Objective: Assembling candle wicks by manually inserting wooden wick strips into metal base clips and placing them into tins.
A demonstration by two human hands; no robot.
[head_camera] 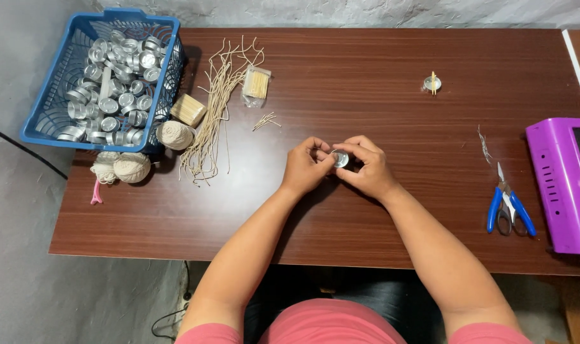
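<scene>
A small metal cup (340, 158) is pinched between the left hand (306, 167) and right hand (366, 168), just above the surface (379, 95). If that fingertip pinch is loosened, it could be dropped and rolled away.

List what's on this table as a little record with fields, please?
Surface: brown wooden table
Left hand: grips small metal cup
Right hand: grips the same cup
Far left: blue basket of metal cups
By the basket: twine balls, cut wicks, stick bundles
Far side: finished cup with stick across
Right: blue-handled scissors, purple box
</scene>
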